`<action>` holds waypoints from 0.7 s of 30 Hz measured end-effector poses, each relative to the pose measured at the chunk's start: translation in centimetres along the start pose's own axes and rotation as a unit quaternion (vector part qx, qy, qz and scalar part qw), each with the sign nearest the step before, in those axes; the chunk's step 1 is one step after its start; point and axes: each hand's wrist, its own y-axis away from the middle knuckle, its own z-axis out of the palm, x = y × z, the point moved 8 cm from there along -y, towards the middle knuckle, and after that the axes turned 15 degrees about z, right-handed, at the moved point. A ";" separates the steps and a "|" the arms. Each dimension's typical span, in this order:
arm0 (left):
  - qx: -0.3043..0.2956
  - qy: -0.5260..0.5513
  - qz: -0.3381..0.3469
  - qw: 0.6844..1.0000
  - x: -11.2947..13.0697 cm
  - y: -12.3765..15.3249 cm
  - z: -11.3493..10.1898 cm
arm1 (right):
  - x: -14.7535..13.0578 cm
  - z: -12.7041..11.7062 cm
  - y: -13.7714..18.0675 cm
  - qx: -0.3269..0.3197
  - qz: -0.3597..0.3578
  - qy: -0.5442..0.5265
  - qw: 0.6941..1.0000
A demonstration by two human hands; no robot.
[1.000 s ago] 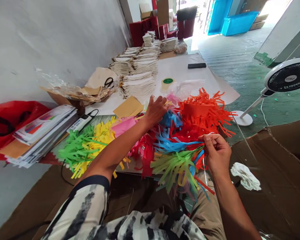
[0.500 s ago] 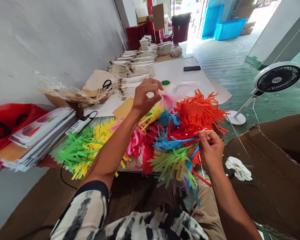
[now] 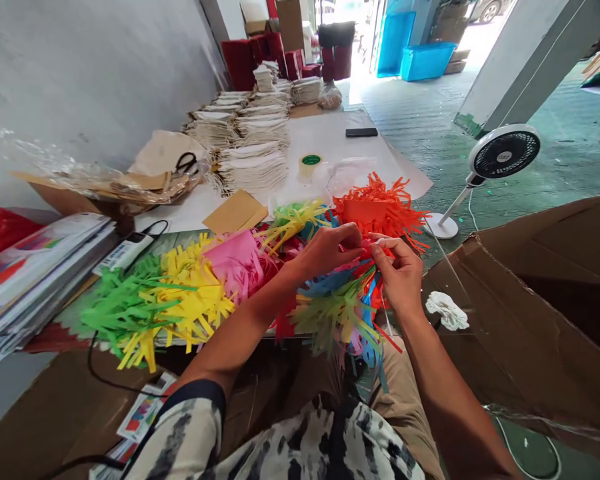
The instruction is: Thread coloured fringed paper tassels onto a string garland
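Note:
A heap of fringed coloured paper strips covers the table edge in front of me: green (image 3: 120, 310), yellow (image 3: 190, 300), pink (image 3: 237, 260), blue, red and orange (image 3: 380, 203). My left hand (image 3: 330, 250) and my right hand (image 3: 400, 270) meet over the middle of the heap, fingers pinched together. The left fingers pinch a fringed piece, the colour hard to tell. The right fingers pinch something small and white that I cannot make out. A bundle of green, yellow and blue fringes (image 3: 345, 317) hangs just below both hands.
Stacks of printed sheets (image 3: 35, 267) lie at the left. Piles of beige bags (image 3: 253, 143), scissors (image 3: 186, 162), a tape roll (image 3: 310, 163) and a phone (image 3: 361, 132) sit farther back. A white fan (image 3: 500, 157) stands on the floor at right, beside brown cardboard (image 3: 545, 293).
My left hand came down from the raised spot over the pink and yellow fringes and moved right to meet my right hand. The view shifted left.

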 end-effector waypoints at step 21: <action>0.101 0.194 -0.052 0.974 -1.1 2.3 0.0 | 1.1 0.5 -0.4 -0.028 -0.001 0.031 0.999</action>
